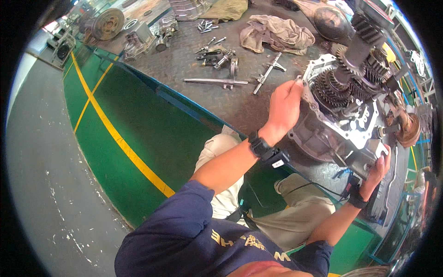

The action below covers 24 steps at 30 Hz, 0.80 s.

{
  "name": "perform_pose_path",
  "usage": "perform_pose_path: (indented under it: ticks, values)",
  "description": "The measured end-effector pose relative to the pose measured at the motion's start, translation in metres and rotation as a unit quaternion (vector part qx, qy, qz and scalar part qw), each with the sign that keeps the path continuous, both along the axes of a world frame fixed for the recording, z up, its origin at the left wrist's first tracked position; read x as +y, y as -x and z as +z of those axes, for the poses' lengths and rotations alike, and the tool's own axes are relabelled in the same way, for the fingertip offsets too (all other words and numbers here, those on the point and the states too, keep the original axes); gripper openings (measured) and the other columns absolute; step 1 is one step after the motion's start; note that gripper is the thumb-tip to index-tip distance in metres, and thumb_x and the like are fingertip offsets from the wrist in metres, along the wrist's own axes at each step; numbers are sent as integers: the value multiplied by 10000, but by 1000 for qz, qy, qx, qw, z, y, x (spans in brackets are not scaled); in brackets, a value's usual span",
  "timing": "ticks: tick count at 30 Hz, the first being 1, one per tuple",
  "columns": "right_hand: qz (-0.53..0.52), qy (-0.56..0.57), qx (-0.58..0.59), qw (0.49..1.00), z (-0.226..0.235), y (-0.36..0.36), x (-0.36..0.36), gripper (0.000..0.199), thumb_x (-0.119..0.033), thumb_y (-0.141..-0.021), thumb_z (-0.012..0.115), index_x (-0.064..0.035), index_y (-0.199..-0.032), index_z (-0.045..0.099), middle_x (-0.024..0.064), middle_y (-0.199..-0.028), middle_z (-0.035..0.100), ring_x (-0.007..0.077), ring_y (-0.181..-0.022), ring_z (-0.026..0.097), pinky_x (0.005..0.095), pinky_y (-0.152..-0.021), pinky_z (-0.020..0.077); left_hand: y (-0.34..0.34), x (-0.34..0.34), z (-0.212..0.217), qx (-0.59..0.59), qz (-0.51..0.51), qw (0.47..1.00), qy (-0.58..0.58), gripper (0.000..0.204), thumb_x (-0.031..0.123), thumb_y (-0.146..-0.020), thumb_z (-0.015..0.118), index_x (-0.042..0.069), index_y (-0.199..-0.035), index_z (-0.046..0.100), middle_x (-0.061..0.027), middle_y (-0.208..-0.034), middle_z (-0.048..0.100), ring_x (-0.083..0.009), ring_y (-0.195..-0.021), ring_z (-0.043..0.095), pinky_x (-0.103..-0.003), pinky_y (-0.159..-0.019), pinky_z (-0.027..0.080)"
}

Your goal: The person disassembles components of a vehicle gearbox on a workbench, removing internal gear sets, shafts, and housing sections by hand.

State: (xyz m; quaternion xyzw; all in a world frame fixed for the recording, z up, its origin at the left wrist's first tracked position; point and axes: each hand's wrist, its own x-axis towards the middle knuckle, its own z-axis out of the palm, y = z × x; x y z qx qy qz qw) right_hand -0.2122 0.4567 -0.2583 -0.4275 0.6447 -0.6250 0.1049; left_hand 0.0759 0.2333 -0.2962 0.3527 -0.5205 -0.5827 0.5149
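A grey metal gearbox housing (318, 136) sits on the workbench in front of me, its bright flange facing up. Out of it stand gear shafts with stacked dark gears (331, 87), and a taller shaft (357, 48) rises among them. My left hand (286, 104) is closed on the flange at the housing's left side, the thumb by the rim. At the near right corner my right hand (379, 167) grips the housing's lower edge, fingers partly hidden. Left of the housing lie a shift rail with a fork (270, 73) and a second rod with a fork (217, 82).
On the metal-topped workbench (170, 64) lie a crumpled rag (277, 34), several bolts (207, 25) and a cast housing (138, 39). A long bar (392, 177) is at the right. The bench's blue edge (184, 106) runs beside a green floor with yellow lines.
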Motion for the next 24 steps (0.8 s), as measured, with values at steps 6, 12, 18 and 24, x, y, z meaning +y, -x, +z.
perform_pose_path:
  ticks: [6, 12, 18, 24]
  values:
    - [18, 13, 9, 1000, -3, 14, -1, 690, -555, -994, 615, 24, -1368, 567, 94, -1124, 653, 176, -969, 660, 287, -811, 519, -19, 8, 7, 43, -53, 998, 2, 380, 283, -1120, 555, 9, -880, 659, 54, -816, 562, -60, -800, 470, -287, -738, 406]
    - [-40, -23, 104, 994, -9, 14, 0, 736, -623, -1002, 561, 54, -1285, 620, 95, -1064, 655, 189, -940, 621, 320, -849, 485, -19, 7, 10, 46, -28, 999, -1, 339, 271, -1112, 561, 36, -918, 711, 77, -822, 575, -53, -771, 469, -275, -714, 394]
    - [-16, -20, 130, 991, 16, -51, 21, 903, -786, -898, 637, 84, -1137, 612, 65, -998, 623, 147, -877, 604, 282, -748, 468, -23, 2, 16, 122, -25, 992, -16, 303, 260, -1096, 562, 127, -840, 656, 108, -744, 499, -17, -669, 396, -244, -590, 284]
    - [-50, 19, 73, 996, -3, -37, 24, 816, -666, -884, 710, 68, -1231, 636, 64, -1045, 644, 116, -859, 597, 261, -753, 458, -41, 34, 25, 9, 2, 1000, 21, 308, 291, -1074, 567, 145, -806, 610, 80, -717, 487, -48, -646, 404, -261, -583, 283]
